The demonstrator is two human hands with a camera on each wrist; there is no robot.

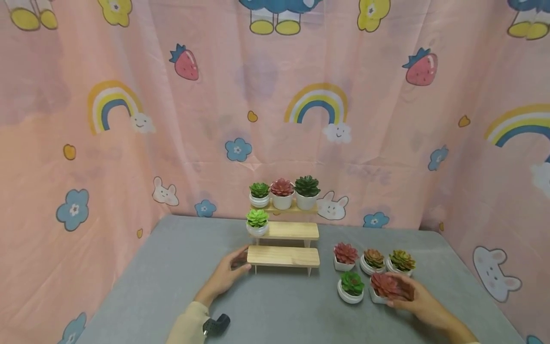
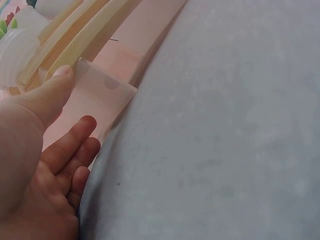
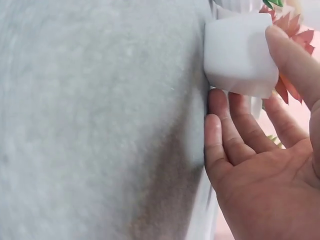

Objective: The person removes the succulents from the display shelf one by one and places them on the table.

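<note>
My left hand [image 1: 226,273] holds the left end of the bottom step of a wooden display stand [image 1: 283,256]; in the left wrist view the thumb touches the step's edge beside a clear leg [image 2: 100,92], other fingers loosely bent. My right hand [image 1: 414,298] grips a red succulent [image 1: 385,285] in a white square pot [image 3: 240,52], thumb on one side and fingers on the other; the pot appears to stand on the table. Beside it are a green succulent [image 1: 352,284], a red one [image 1: 345,254], an orange one [image 1: 374,259] and a yellow-green one [image 1: 401,261].
The top step holds a green succulent [image 1: 259,192], a red one [image 1: 282,191] and a dark green one [image 1: 307,190]. A bright green one [image 1: 257,220] sits at the middle step's left end. A patterned pink curtain [image 1: 266,62] hangs behind the grey table [image 1: 142,291].
</note>
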